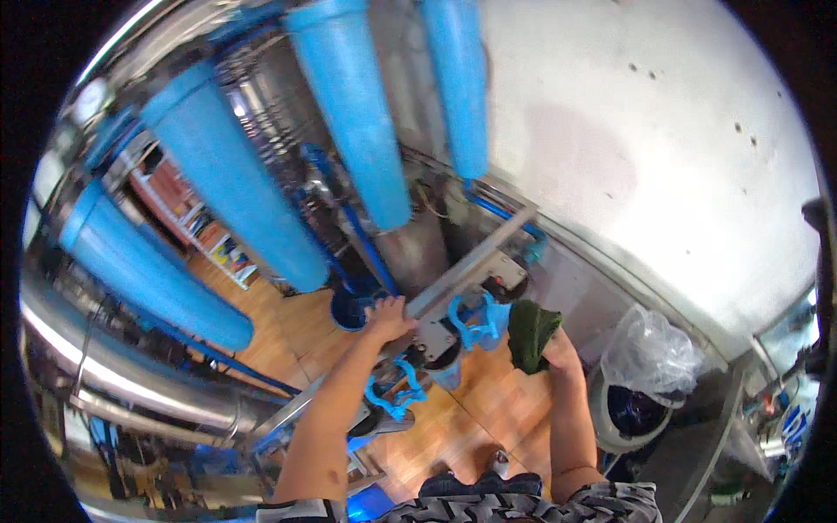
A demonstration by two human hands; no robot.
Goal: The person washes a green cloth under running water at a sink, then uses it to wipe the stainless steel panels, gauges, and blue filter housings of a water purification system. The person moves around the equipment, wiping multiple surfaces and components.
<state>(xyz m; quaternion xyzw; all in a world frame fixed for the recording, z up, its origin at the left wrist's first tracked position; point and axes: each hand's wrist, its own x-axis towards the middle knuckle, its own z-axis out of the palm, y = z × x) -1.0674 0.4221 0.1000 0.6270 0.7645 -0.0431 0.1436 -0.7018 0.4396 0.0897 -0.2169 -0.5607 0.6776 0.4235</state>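
My right hand (pixel 562 350) is closed around a dark green cloth (pixel 530 338), which bunches up over the fingers. The cloth is held above the floor, just right of a bright blue curved bracket (pixel 478 322). Reaching forward, my left hand (pixel 391 318) touches the grey metal rail (pixel 471 261), its fingers spread apart. A second blue curved bracket (pixel 397 390) lies nearer to me, below that hand. Between the two brackets, a metal plate (pixel 436 340) is fixed along the rail.
Several large blue cylindrical housings (pixel 349 113) hang ahead and to the left. A dark blue bucket (pixel 350 309) stands beyond my left hand. At the right, a clear plastic bag (pixel 649 349) hangs over a pale bin (pixel 602 410). A white wall (pixel 628 157) rises behind.
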